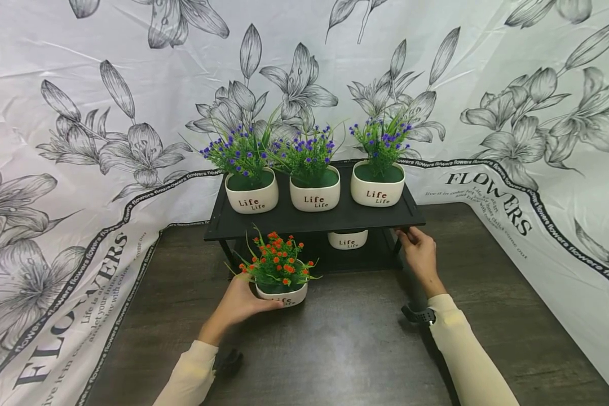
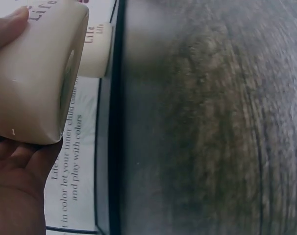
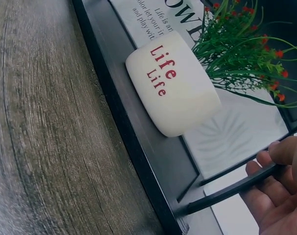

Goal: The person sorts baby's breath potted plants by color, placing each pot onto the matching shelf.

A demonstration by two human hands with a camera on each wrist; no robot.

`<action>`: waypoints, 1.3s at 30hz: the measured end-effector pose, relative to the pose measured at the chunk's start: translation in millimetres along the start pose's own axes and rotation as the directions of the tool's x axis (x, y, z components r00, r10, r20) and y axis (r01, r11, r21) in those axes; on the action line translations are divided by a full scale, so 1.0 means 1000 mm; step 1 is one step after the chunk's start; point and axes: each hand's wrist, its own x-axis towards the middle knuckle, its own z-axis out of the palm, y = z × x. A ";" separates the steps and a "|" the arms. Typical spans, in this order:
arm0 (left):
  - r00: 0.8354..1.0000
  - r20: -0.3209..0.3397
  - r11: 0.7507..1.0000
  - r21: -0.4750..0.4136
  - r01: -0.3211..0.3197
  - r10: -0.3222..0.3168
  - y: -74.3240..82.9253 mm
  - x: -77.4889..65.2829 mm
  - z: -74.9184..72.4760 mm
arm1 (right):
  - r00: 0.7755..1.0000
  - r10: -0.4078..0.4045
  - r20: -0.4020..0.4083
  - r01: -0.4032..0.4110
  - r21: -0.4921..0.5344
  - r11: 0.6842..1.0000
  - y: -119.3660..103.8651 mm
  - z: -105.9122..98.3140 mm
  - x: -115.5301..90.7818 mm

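Note:
My left hand [image 1: 246,299] grips a white flowerpot [image 1: 295,295] of orange artificial flowers, raised in front of a black two-tier shelf stand [image 1: 309,221]. In the left wrist view, the thumb lies across the front of the pot [image 2: 33,73] and the fingers are behind and under its side. At the stand's right end, my right hand [image 1: 420,251] holds the slim black post [image 3: 227,190], thumb and fingers around it in the right wrist view. On the lower tier sits another white "Life" pot [image 3: 173,88] with red-orange flowers; from the head its flowers are hidden under the top tier.
Three white pots with purple flowers, left [image 1: 251,194], middle [image 1: 314,192] and right [image 1: 378,186], stand in a row on the top tier. The stand rests on a dark wooden table [image 1: 345,338]. A flower-printed white cloth [image 1: 284,67] hangs behind.

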 end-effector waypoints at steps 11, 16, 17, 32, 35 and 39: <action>0.999 0.019 0.999 0.021 0.035 -0.036 -0.016 0.014 0.015 | 1.000 -0.001 -0.003 0.001 0.016 1.000 0.000 -0.001 0.000; 0.998 0.014 0.997 0.029 0.069 -0.069 -0.019 0.020 0.018 | 1.000 -0.001 0.000 0.001 0.020 1.000 0.000 -0.001 0.000; 0.997 0.011 0.997 0.027 0.076 -0.076 -0.018 0.020 0.018 | 1.000 0.001 0.002 -0.001 0.020 1.000 0.000 -0.001 0.000; 0.990 -0.034 0.990 -0.033 0.134 -0.135 -0.022 0.035 0.019 | 1.000 0.008 0.000 -0.008 0.015 1.000 -0.001 -0.001 -0.002; 0.991 -0.049 0.992 -0.051 0.118 -0.121 -0.024 0.041 0.018 | 1.000 0.006 -0.003 -0.006 0.011 1.000 -0.001 -0.001 -0.002; 0.993 -0.063 0.993 -0.076 0.091 -0.096 -0.027 0.048 0.017 | 1.000 0.007 -0.004 -0.007 0.008 1.000 -0.001 -0.001 -0.002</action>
